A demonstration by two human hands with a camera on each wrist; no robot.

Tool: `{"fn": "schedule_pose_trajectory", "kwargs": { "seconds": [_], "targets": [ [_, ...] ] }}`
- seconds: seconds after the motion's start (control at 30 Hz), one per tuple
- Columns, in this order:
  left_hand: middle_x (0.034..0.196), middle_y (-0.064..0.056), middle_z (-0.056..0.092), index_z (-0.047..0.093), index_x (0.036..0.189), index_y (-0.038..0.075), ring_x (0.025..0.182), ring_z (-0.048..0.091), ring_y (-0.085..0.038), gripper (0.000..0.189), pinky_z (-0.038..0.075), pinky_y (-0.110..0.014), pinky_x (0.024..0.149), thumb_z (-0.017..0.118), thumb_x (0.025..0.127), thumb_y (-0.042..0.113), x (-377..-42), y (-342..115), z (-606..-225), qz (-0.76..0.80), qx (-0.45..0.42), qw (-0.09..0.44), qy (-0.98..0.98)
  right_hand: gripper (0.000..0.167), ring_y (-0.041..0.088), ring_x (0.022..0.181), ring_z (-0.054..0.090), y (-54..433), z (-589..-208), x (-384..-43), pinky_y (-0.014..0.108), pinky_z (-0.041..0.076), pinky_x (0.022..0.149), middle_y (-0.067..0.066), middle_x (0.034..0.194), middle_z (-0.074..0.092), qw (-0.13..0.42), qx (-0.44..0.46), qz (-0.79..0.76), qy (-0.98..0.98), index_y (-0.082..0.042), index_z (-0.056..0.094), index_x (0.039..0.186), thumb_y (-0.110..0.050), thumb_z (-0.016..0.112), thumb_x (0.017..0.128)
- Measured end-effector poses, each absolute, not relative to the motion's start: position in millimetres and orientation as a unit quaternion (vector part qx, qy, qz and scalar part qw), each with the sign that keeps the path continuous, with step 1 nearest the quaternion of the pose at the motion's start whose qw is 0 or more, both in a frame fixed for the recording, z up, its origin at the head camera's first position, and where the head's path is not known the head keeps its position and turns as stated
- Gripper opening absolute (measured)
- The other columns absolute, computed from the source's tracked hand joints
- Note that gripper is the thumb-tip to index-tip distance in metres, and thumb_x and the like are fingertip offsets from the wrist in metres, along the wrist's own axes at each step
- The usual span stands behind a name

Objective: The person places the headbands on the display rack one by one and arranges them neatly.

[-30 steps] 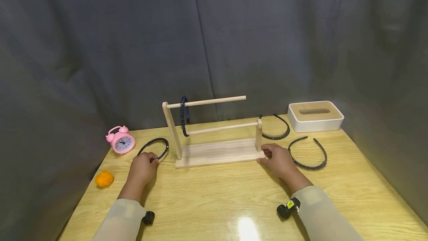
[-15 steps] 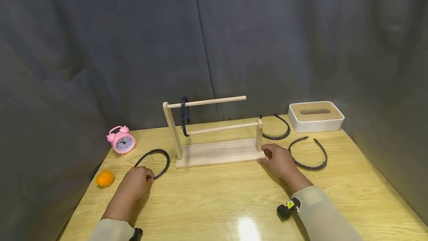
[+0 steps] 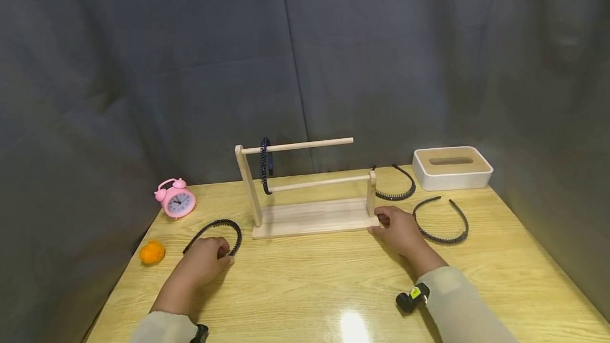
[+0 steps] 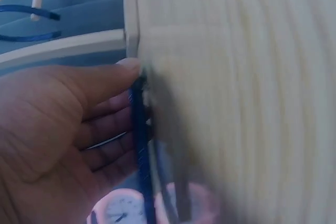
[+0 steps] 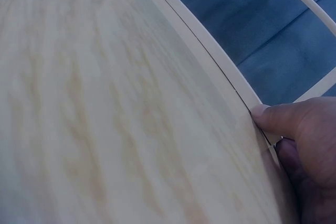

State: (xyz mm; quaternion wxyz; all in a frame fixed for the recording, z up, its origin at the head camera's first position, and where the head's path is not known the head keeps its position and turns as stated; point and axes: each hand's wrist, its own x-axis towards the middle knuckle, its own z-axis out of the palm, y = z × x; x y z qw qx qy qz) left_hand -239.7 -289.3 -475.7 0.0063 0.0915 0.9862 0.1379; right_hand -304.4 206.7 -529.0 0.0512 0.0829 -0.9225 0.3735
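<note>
My left hand (image 3: 202, 263) is at the dark toothed headband (image 3: 229, 222) on the left of the table. In the left wrist view the thumb lies against one side of the headband (image 4: 140, 145), with the curled fingers behind it. Part of the band is hidden under the hand. The wooden rack (image 3: 314, 217) stands in the middle, and my right hand (image 3: 397, 232) grips the right end of its base, thumb at the front edge. Another dark headband (image 3: 263, 165) hangs from the rack's upper rod (image 3: 310, 144), near the left post.
Two more dark headbands, a rear one (image 3: 397, 196) and a nearer one (image 3: 440, 239), lie right of the rack. Behind them stands a white tissue box (image 3: 452, 180) with a wooden lid. A pink alarm clock (image 3: 178, 202) and an orange fluffy ball (image 3: 152, 252) sit at left.
My left hand first drew the headband toward the front, then shifted a little right along it, and the thumb now sits nearer the band's right side. The right hand stays on the rack base.
</note>
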Motion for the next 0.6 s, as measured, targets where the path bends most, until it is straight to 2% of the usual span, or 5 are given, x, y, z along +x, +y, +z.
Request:
{"fn": "schedule_pose_trajectory", "kwargs": {
  "seconds": [0.2, 0.33, 0.47, 0.6],
  "targets": [
    [0.084, 0.003, 0.067, 0.074, 0.099, 0.011, 0.079, 0.059, -0.014, 0.009, 0.054, -0.038, 0.073, 0.082, 0.099, 0.015, -246.7, -282.0, -485.9, 0.140, 0.079, -0.018, 0.987, 0.053, 0.037, 0.118, 0.074, 205.0, -528.2, -303.5, 0.053, 0.062, 0.101, 0.018, 0.131, 0.075, 0.047, 0.089, 0.380, -0.919, 0.001, 0.067, 0.142, -0.022, 0.085, 0.098],
    [0.085, 0.001, 0.071, 0.075, 0.095, 0.012, 0.080, 0.063, -0.016, 0.007, 0.057, -0.042, 0.074, 0.081, 0.098, 0.012, -243.9, -285.0, -487.6, 0.145, 0.067, -0.039, 0.986, 0.053, 0.036, 0.117, 0.074, 204.3, -527.4, -303.6, 0.053, 0.062, 0.100, 0.018, 0.130, 0.075, 0.054, 0.087, 0.377, -0.921, 0.001, 0.068, 0.141, -0.022, 0.086, 0.097],
    [0.096, -0.005, 0.079, 0.078, 0.101, 0.009, 0.089, 0.073, -0.023, 0.002, 0.062, -0.050, 0.081, 0.078, 0.100, 0.011, -240.8, -288.9, -484.2, 0.146, 0.061, -0.062, 0.985, 0.052, 0.037, 0.117, 0.074, 205.5, -526.6, -304.2, 0.054, 0.062, 0.100, 0.018, 0.128, 0.075, 0.060, 0.085, 0.375, -0.921, 0.001, 0.068, 0.141, -0.022, 0.085, 0.097],
    [0.103, -0.013, 0.080, 0.079, 0.110, 0.003, 0.098, 0.076, -0.034, 0.010, 0.062, -0.057, 0.089, 0.074, 0.103, 0.009, -236.5, -291.8, -478.1, 0.143, 0.046, -0.098, 0.984, 0.054, 0.037, 0.119, 0.073, 206.4, -527.3, -303.4, 0.054, 0.062, 0.101, 0.019, 0.131, 0.074, 0.053, 0.084, 0.375, -0.922, 0.001, 0.067, 0.143, -0.022, 0.085, 0.098]
  ]
}}
